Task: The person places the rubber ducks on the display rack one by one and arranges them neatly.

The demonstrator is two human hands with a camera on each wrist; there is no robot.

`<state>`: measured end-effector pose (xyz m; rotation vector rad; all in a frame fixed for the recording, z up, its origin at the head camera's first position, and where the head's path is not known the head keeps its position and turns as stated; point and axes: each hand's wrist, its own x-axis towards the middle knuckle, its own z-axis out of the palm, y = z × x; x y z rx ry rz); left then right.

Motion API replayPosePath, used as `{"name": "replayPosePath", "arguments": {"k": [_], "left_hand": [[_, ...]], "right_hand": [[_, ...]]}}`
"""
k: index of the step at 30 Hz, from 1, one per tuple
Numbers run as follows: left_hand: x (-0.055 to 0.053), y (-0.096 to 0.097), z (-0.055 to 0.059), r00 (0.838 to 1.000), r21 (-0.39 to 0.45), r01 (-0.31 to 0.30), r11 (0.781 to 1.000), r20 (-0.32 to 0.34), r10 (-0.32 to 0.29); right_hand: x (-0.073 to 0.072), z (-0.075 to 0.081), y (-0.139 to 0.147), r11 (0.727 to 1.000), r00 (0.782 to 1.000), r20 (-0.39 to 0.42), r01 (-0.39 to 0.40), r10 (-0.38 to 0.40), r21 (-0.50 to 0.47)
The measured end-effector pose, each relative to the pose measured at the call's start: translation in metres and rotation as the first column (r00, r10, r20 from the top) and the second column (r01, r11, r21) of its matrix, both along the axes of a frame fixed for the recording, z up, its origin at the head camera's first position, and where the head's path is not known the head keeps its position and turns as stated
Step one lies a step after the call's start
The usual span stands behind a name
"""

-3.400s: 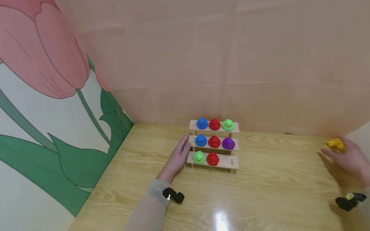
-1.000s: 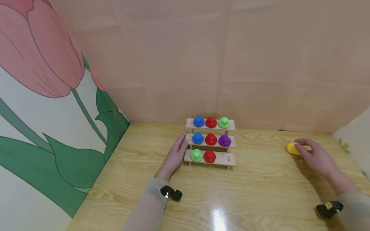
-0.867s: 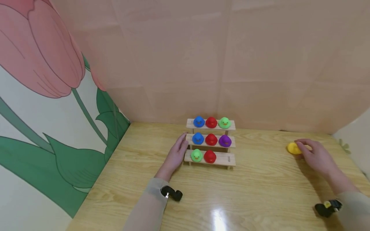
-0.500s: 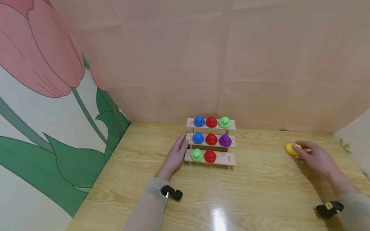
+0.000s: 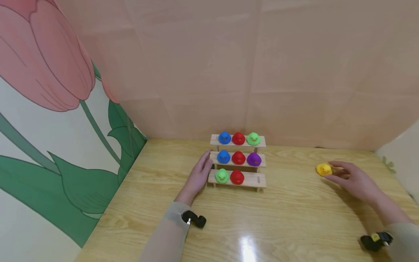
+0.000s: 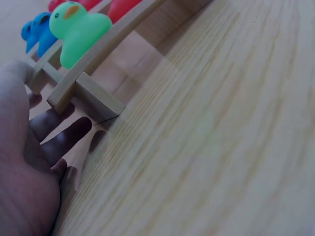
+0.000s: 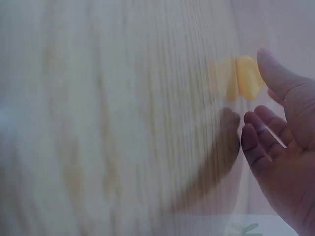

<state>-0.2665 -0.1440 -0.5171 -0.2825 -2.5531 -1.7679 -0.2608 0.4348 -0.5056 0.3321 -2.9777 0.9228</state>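
Observation:
A three-tier wooden stand (image 5: 250, 178) holds several rubber ducks in the head view. On its lowest tier sit a green duck (image 5: 222, 176) and a red duck (image 5: 237, 177), with bare wood to their right. My left hand (image 5: 198, 176) is at the stand's left end; its fingers (image 6: 66, 135) reach past the lowest tier's end in the left wrist view. A yellow rubber duck (image 5: 324, 169) stands upright on the table at the right. Around its right side my right hand (image 5: 355, 182) lies with thumb and fingers spread, fingertips close to it; exact contact cannot be told.
Blue (image 5: 224, 138), red (image 5: 238, 138) and green (image 5: 253, 138) ducks line the top tier. The middle one bears blue (image 5: 223, 157), red (image 5: 238, 158) and purple (image 5: 254, 159) ducks. Behind the wooden table (image 5: 288, 218) hangs a pinkish-brown backdrop (image 5: 203, 72).
My right hand has come left from the table's right edge with the yellow duck, which now stands upright facing the camera. Thumb and fingers have spread apart. My left hand has stayed at the stand.

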Motion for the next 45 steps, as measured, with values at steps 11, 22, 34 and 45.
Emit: {"name": "replayPosePath", "arguments": {"k": [11,22,34,45], "left_hand": [[-0.001,0.001,0.0,1.0,0.023,0.011,1.0,-0.02,-0.011],[-0.002,0.001,-0.002,1.0,0.018,0.015,1.0,-0.022,-0.014],[-0.001,0.0,0.0,1.0,0.02,0.012,1.0,-0.016,-0.011],[-0.001,0.0,-0.002,1.0,0.016,0.017,1.0,-0.018,-0.016]], "right_hand": [[-0.001,-0.006,-0.006,0.998,0.997,-0.047,0.054,-0.055,-0.011],[0.002,-0.006,-0.022,0.997,0.994,-0.083,0.075,-0.076,-0.022],[0.028,0.03,-0.081,0.986,0.988,-0.155,-0.002,-0.024,-0.165],[0.052,0.053,-0.146,0.978,0.983,-0.18,-0.077,0.042,-0.194]]}}
